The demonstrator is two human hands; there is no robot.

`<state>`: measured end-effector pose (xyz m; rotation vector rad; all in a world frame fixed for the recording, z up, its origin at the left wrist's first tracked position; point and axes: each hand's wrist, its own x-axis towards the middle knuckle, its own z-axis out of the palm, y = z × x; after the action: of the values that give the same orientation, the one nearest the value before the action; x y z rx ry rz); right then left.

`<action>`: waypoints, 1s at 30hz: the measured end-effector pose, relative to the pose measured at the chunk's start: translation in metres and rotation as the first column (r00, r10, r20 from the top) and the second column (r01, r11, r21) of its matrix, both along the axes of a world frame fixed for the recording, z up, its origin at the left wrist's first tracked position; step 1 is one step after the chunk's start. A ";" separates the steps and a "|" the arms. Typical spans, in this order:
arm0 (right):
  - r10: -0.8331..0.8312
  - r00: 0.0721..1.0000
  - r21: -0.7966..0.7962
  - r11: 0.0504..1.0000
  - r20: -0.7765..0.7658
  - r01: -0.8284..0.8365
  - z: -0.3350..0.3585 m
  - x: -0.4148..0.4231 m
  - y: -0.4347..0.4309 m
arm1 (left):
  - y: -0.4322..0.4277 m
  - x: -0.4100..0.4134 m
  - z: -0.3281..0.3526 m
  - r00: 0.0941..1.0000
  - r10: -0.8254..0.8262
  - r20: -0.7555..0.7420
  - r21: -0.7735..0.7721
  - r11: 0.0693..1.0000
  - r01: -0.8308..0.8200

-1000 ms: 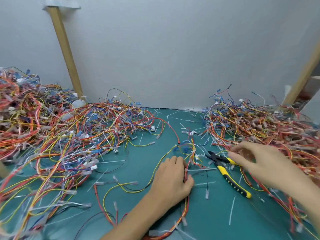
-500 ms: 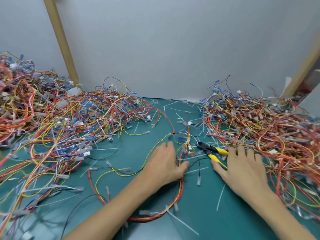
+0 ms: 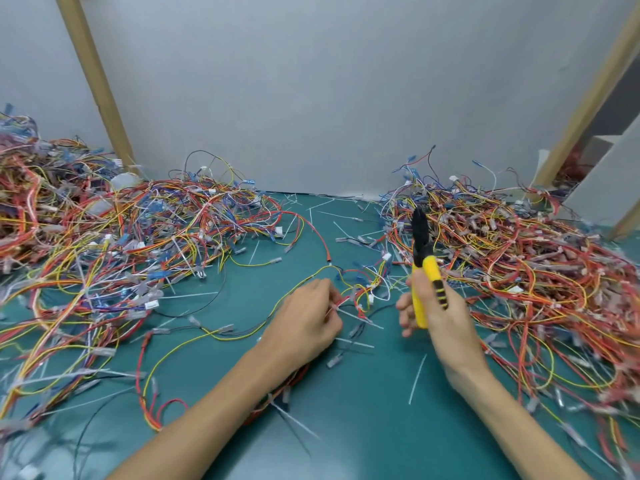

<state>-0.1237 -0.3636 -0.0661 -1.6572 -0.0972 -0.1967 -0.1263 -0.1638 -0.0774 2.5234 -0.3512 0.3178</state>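
The right hand [image 3: 441, 318] gripped yellow-and-black-handled wire cutters [image 3: 425, 263], black tip upward. The left hand [image 3: 304, 322] pinched a small harness of thin red and yellow wires [image 3: 358, 292] at its white cable tie [image 3: 360, 317], mid-way across the green bench [image 3: 346, 427]. Light and floppy, it would likely handle best held close beside the tie. Tangled heaps of coloured wire [image 3: 145, 233] lined both side edges.

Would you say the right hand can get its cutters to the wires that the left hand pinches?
Probably yes: the right hand holds the cutters beside the wires, way open, tips pointing up.
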 end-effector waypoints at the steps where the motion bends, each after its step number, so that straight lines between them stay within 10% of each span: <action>1: 0.020 1.000 -0.019 1.000 0.010 -0.019 -0.004 -0.002 0.005 | -0.002 -0.001 -0.001 0.998 -0.029 0.048 -0.038 0.999 0.031; 6: -0.025 0.998 -0.075 0.997 -0.053 0.021 -0.016 0.004 0.021 | -0.012 -0.002 0.003 0.972 -0.109 0.210 -0.038 0.992 0.119; 17: 0.179 0.951 0.434 0.899 -0.250 -0.056 -0.003 0.038 0.022 | 0.000 0.003 0.006 0.951 -0.035 0.307 -0.125 0.989 0.077; 26: 0.158 0.960 0.607 0.794 -0.232 0.016 -0.008 0.042 0.018 | 0.007 0.005 0.008 0.997 -0.047 -0.062 -0.022 0.999 0.046; 30: 0.165 0.950 0.646 0.762 -0.265 0.048 -0.009 0.044 0.016 | 0.008 -0.004 0.014 0.923 -0.160 -0.351 -0.293 0.955 0.054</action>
<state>-0.0795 -0.3473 -0.0749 -0.9630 0.1477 0.0821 -0.1299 -0.1558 -0.0636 2.2132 -0.2718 -0.1488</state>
